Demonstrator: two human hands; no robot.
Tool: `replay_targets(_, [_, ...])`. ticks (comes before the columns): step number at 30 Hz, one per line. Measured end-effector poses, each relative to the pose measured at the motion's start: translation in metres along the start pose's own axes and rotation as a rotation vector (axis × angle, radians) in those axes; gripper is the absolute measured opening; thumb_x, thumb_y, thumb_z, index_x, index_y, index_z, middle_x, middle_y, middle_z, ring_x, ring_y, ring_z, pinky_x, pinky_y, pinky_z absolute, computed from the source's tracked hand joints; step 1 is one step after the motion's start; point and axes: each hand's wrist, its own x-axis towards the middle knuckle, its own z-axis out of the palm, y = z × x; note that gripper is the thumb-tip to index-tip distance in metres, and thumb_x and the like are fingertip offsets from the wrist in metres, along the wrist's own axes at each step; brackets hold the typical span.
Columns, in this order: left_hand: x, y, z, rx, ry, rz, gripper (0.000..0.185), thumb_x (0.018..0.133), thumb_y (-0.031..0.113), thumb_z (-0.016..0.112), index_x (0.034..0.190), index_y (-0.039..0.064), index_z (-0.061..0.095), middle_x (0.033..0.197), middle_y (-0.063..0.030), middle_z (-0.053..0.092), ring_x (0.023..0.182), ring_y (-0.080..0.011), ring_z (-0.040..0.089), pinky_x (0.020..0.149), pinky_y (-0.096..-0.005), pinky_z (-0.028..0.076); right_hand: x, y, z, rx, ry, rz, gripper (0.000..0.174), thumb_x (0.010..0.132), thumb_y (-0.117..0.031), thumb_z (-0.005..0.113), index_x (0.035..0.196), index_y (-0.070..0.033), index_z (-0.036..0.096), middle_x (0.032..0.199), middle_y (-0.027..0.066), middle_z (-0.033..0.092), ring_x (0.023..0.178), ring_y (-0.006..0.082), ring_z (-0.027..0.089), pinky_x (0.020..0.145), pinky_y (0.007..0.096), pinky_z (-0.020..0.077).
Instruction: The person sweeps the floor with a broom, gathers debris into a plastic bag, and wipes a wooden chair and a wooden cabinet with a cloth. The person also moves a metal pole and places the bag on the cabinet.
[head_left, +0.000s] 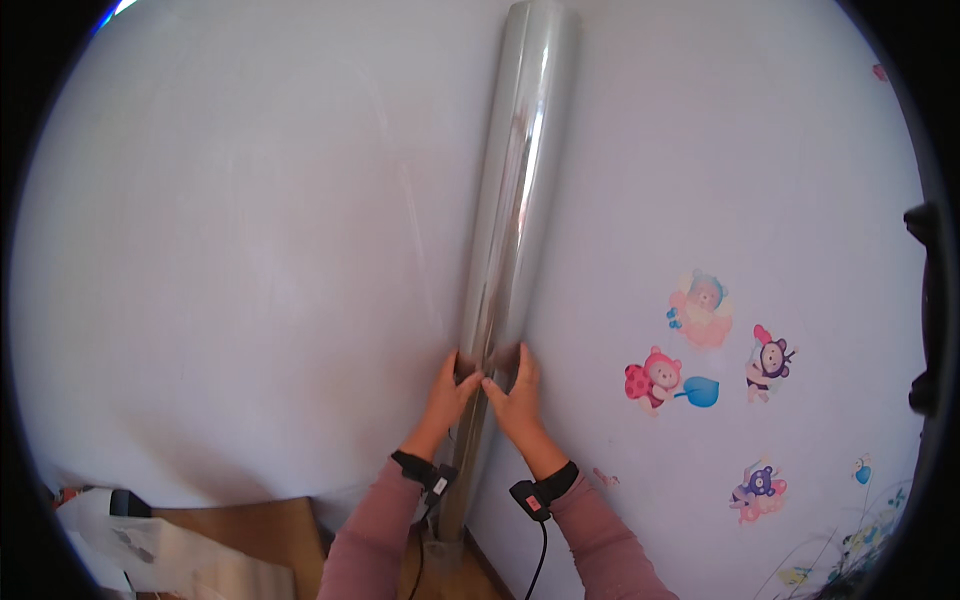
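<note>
A tall, glossy silver-grey cylinder (511, 180) stands in the corner between two pale walls; it looks like a pipe or roll with a smooth reflective skin. Around its lower half, my left hand (448, 397) grips from the left side. My right hand (517, 397) clasps the opposite side at about the same height. The thumbs nearly meet at the front, while the other fingers pass partly out of sight behind it. Clear plastic film (444, 553) lies bunched at the cylinder's foot.
Black straps with small devices sit on both wrists, and a cable (537, 559) hangs from the right one. A wooden surface (247, 529) and a translucent plastic sheet (187, 559) are at lower left. Cartoon bear stickers (663, 379) decorate the right wall (637, 187).
</note>
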Motion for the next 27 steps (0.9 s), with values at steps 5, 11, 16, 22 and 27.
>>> replay_targets(5, [-0.005, -0.012, -0.002, 0.08, 0.054, 0.013, 0.075, 0.085, 0.029, 0.076, 0.142, -0.005, 0.041, 0.129, -0.0233, 0.059, 0.12, -0.0333, 0.058, 0.102, -0.0411, 0.045, -0.049, 0.025, -0.024, -0.076, -0.049, -0.139, 0.066, 0.086, -0.019, 0.073, 0.14, 0.002, 0.042, 0.138, 0.0243, 0.045, 0.127, 0.0387, 0.045, 0.108, 0.0434, 0.0385])
replay_targets(11, [-0.029, 0.002, -0.018, 0.318, 0.117, -0.002, 0.078, 0.082, 0.037, 0.076, 0.142, -0.003, 0.044, 0.138, -0.0259, 0.052, 0.124, -0.0374, 0.054, 0.104, -0.0414, 0.044, -0.104, 0.05, -0.053, 0.015, -0.293, 0.049, 0.039, 0.087, -0.014, 0.07, 0.123, -0.005, 0.061, 0.128, 0.0166, 0.057, 0.122, 0.0342, 0.053, 0.103, 0.043, 0.0429])
replay_targets(16, [-0.099, 0.016, -0.045, 0.274, 0.03, -0.229, 0.071, 0.087, 0.032, 0.074, 0.143, -0.001, 0.045, 0.137, -0.0209, 0.054, 0.124, -0.0292, 0.055, 0.101, -0.038, 0.046, -0.14, 0.062, -0.074, 0.162, -0.386, 0.27, 0.033, 0.088, -0.011, 0.069, 0.12, -0.007, 0.065, 0.122, 0.0121, 0.06, 0.114, 0.025, 0.059, 0.095, 0.0358, 0.0485])
replay_targets(22, [-0.235, 0.015, -0.067, 0.242, -0.038, -0.635, 0.058, 0.084, 0.029, 0.074, 0.132, 0.001, 0.057, 0.127, -0.0179, 0.063, 0.117, -0.0285, 0.06, 0.098, -0.0379, 0.049, -0.185, 0.068, -0.077, 0.29, -0.491, 0.464, 0.031, 0.091, -0.01, 0.066, 0.121, -0.005, 0.064, 0.119, 0.008, 0.061, 0.107, 0.0188, 0.062, 0.089, 0.0314, 0.051])
replay_targets(27, [-0.396, 0.011, -0.064, 0.025, -0.232, -0.864, 0.044, 0.087, 0.023, 0.07, 0.126, 0.003, 0.062, 0.117, -0.0119, 0.068, 0.107, -0.0217, 0.064, 0.093, -0.0351, 0.051, -0.209, 0.066, -0.082, 0.352, -0.642, 0.642, 0.028, 0.092, -0.012, 0.064, 0.12, -0.007, 0.066, 0.091, 0.0019, 0.066, 0.089, 0.0132, 0.066, 0.074, 0.0263, 0.0493])
